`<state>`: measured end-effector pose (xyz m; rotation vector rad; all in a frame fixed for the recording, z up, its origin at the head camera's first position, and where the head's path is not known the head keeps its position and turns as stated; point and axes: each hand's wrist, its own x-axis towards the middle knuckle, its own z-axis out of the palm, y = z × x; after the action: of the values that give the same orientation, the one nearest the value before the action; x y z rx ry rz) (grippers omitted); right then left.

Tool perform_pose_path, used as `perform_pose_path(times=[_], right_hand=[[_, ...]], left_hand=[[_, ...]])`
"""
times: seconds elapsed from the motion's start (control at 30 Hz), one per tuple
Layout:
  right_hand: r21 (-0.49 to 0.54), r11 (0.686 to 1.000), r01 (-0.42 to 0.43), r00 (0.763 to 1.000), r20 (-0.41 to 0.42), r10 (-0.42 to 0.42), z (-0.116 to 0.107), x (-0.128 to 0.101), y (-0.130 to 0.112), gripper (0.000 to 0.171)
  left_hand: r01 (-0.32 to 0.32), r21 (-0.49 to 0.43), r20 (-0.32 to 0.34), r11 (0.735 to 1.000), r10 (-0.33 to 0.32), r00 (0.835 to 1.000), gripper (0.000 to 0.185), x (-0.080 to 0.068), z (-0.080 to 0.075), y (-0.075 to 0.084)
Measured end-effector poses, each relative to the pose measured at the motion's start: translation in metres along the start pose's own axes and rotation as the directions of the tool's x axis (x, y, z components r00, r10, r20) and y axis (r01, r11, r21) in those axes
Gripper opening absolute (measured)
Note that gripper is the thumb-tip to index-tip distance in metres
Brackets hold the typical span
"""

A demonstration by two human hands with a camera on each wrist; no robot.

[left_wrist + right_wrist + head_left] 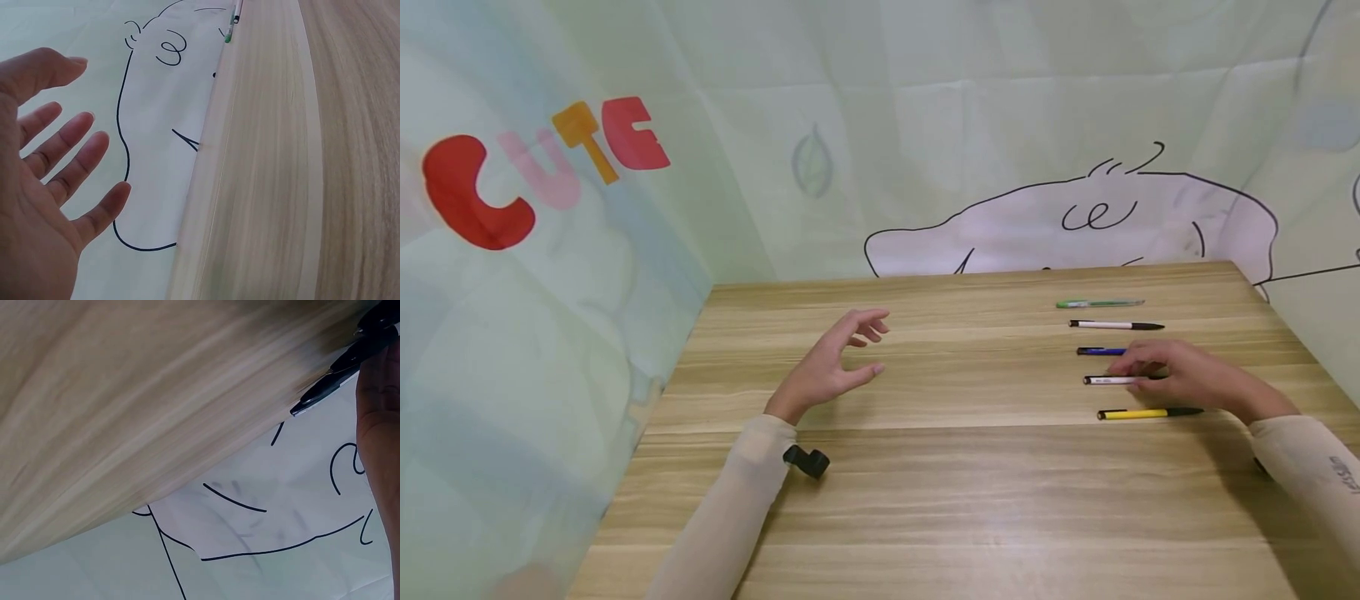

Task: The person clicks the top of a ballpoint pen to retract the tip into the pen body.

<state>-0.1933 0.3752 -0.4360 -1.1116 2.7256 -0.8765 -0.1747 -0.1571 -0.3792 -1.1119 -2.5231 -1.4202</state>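
Several pens lie in a column at the right of the wooden table. My right hand (1191, 377) is over the middle of this column, with thumb and index finger pinching a white pen (1105, 380); its far end is hidden by the hand. Just beyond is a blue pen (1099, 352), partly covered by the fingers. Nearer me lies a yellow pen (1138, 413). Farther back are another white pen (1108, 325) with a black grip and a green pen (1097, 304). My left hand (827, 365) hovers over the table's left half, fingers spread and relaxed, holding nothing.
The wooden table (970, 500) meets a printed cloth backdrop (910, 150) at its back edge and left side. A black wrist device (807, 461) sits at the left cuff. In the right wrist view, dark pen grips (325, 390) show beside the hand.
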Motion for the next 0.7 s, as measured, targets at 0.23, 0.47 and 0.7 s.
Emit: perform_pose_path(times=[0.23, 0.47, 0.7], right_hand=[[-0.036, 0.999, 0.025, 0.999, -0.020, -0.025, 0.002, 0.001, 0.002, 0.035], [0.001, 1.000, 0.006, 1.000, 0.023, -0.006, 0.000, 0.003, 0.001, 0.030], [0.035, 0.999, -0.025, 0.997, 0.068, 0.023, -0.003, 0.004, 0.001, 0.022]], left_hand=[[0.013, 0.005, -0.003, 1.000, -0.013, 1.000, 0.073, 0.000, 0.004, -0.029], [0.008, 0.020, 0.008, 1.000, -0.008, 1.000, 0.069, 0.000, 0.003, -0.033], [0.017, 0.039, 0.016, 0.999, -0.018, 1.000, 0.067, 0.001, 0.003, -0.032]])
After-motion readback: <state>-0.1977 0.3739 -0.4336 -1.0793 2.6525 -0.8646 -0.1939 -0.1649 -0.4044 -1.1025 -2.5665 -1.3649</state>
